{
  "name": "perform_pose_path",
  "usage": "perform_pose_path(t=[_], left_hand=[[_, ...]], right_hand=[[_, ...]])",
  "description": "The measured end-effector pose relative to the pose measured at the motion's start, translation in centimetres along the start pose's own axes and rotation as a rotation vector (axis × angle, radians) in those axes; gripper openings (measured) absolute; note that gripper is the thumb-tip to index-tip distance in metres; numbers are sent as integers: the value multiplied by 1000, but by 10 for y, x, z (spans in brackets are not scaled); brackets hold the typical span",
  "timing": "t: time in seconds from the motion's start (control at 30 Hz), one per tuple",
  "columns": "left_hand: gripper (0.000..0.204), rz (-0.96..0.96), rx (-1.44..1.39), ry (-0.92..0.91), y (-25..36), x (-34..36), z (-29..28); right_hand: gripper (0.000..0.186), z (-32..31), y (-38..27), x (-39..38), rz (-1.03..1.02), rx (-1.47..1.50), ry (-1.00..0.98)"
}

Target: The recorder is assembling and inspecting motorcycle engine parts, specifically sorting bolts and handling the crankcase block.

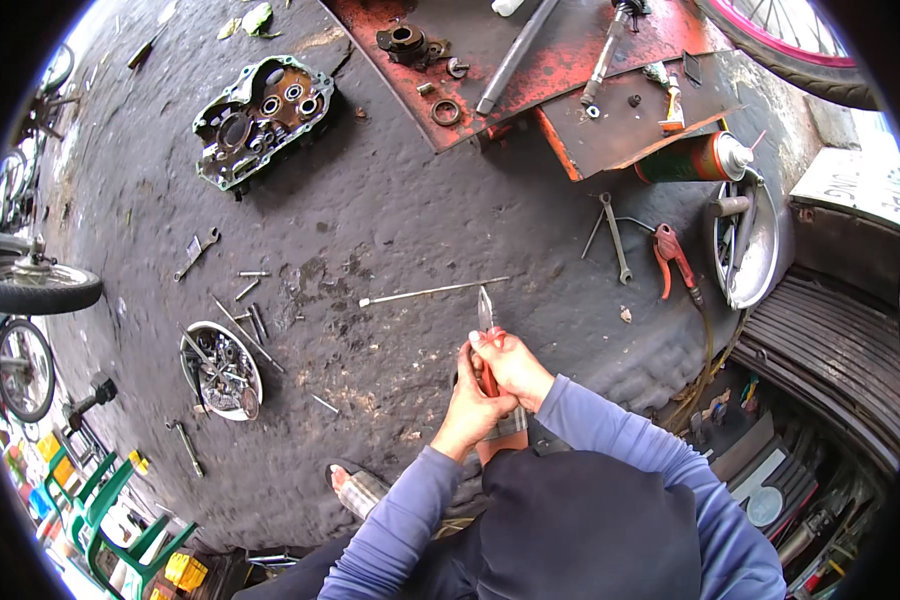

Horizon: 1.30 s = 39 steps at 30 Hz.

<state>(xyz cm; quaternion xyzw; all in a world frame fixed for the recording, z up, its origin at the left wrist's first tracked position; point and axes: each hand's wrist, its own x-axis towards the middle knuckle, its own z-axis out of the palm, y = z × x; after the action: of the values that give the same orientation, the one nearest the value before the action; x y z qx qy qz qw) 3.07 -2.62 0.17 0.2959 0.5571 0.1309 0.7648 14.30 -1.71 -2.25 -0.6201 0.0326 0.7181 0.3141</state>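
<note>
In front of my knees, my left hand (464,408) and my right hand (516,370) are closed together around long-nose pliers (485,308) with red handles. The pliers' pointed metal jaws stick out away from me. Their handles are mostly covered by my fingers, and I cannot make out whether a smaller part is held there too. A thin metal rod (420,294) lies on the dark ground just beyond the jaws; whether they touch is unclear. To the right of my hands lie a combination wrench (615,238) and a red-handled air blow gun (674,258) with a hose.
An oily engine case half (260,120) lies far left. A bowl of small metal parts (253,400) stands left, among loose wrenches and pins. Red metal plates (390,65) carry parts at the back, beside a spray can (695,160). A metal basin (755,245) and tool storage (770,470) are right.
</note>
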Motion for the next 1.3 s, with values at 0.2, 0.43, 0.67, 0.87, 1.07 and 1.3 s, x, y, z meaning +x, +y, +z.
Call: perform_pose_path(t=[0.2,0.43,0.67,0.87,1.07,1.3], left_hand=[[87,36,339,132,6,6,0],[29,-245,-135,82,33,13,-12],[17,-398,-216,-104,43,17,-31],[28,-406,-158,-80,49,19,-39],[36,-348,1,-72,60,26,-47],[35,-236,258,-94,23,38,-79]], right_hand=[[35,-3,-19,2,53,-187,-116],[49,-66,-88,3,-616,-931,699],[34,-130,-111,40,-624,-1081,903],[14,-102,-106,38,-837,-1288,988],[10,-41,-84,28,-834,-1213,442],[23,-19,-96,42,-988,-1283,246]])
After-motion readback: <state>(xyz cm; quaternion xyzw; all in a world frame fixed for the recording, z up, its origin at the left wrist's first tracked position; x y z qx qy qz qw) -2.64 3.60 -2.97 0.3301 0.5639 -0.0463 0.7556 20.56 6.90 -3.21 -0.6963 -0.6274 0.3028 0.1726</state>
